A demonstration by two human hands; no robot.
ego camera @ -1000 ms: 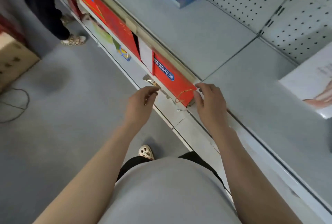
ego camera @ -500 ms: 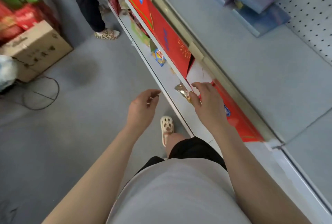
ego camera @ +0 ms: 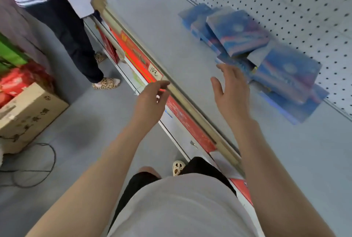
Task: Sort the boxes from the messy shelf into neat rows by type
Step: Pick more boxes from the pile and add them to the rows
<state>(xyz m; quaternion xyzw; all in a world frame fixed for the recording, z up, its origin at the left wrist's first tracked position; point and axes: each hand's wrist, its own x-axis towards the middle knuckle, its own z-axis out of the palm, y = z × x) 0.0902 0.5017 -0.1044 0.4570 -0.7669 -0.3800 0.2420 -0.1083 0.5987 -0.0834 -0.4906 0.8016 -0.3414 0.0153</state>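
Several blue boxes [ego camera: 240, 33] lie in a loose, overlapping heap at the back of the grey upper shelf [ego camera: 171, 42], against the pegboard. My right hand [ego camera: 231, 92] is raised over that shelf with its fingers spread, holding nothing, a short way in front of the nearest blue box [ego camera: 285, 77]. My left hand [ego camera: 150, 101] hovers at the shelf's front rail [ego camera: 182, 99], fingers loosely curled and empty. Red boxes [ego camera: 190, 122] stand in a row on the lower shelf beneath the rail, mostly hidden by it.
Another person in dark trousers and patterned slippers [ego camera: 106, 83] stands at the left by the shelf end. A cardboard box [ego camera: 28, 115] and a black cable [ego camera: 38, 164] lie on the grey floor. Red and green packs [ego camera: 13, 73] are stacked at the far left.
My right hand has left the red boxes on the lower shelf and risen over the upper shelf toward the blue boxes. The view has swung up and left along the shelf.
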